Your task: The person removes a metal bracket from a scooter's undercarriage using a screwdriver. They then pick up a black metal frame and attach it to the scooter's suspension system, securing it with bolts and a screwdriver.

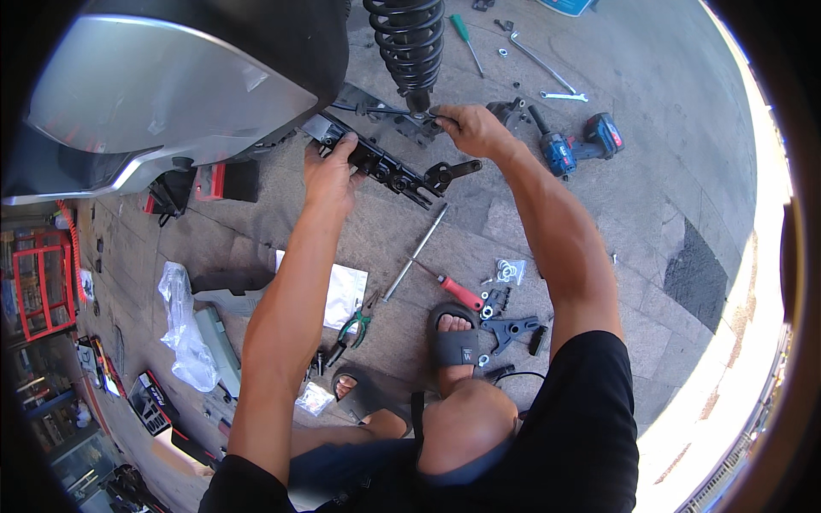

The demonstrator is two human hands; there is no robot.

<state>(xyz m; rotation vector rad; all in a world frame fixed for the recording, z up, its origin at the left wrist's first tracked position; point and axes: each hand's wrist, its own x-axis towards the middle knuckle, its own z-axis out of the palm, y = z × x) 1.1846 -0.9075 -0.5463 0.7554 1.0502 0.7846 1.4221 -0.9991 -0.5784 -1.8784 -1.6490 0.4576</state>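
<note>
My left hand point(331, 173) is closed round a black metal bracket point(389, 168), a long piece with several holes and round fittings, held slanted under the silver-and-black bodywork point(171, 94). Above it stands a shock absorber with a black coil spring point(408, 47). At the lower end of that shock absorber my right hand point(472, 130) has its fingers pinched together. What they hold, if anything, is too small to make out. A short black lever point(451, 173) sticks out at the bracket's right end.
A cordless impact wrench point(581, 147) lies at the right, with spanners point(563, 96) and a green-handled screwdriver point(466, 38) beyond. Near my feet are a red-handled screwdriver point(460, 292), a metal rod point(415, 252), green-handled pliers point(352, 327) and a black bracket point(510, 332).
</note>
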